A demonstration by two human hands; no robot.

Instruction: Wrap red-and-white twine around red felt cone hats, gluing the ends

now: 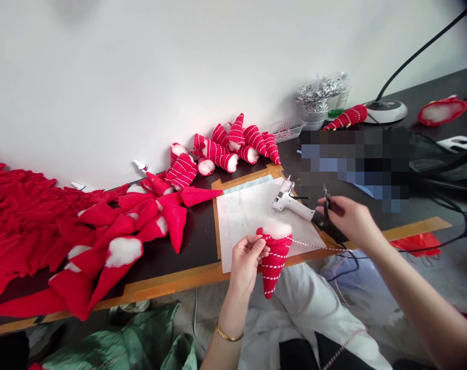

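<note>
My left hand [249, 262] pinches a stuffed red cone [275, 259] by its wide rim, tip pointing down. White stuffing shows at the cone's top, and red-and-white cord winds around its body. From the rim a length of cord [314, 247] stretches right, passing below my right hand [347, 218]. That hand is closed on what look like small dark scissors [326, 204], apart from the cone; fingers partly cover them. A white glue gun [291, 201] lies just left of the scissors, on a white sheet [241, 221] taped to the table.
Plain red stuffed cones [125, 252] and a heap of red fabric pieces [21, 216] cover the left side. Cord-wrapped cones [226, 149] sit by the wall. Behind stand a clear tray [285, 132], a cup of silver tinsel [314, 105] and a lamp base [385, 111]. Black cables [455, 205] trail at right.
</note>
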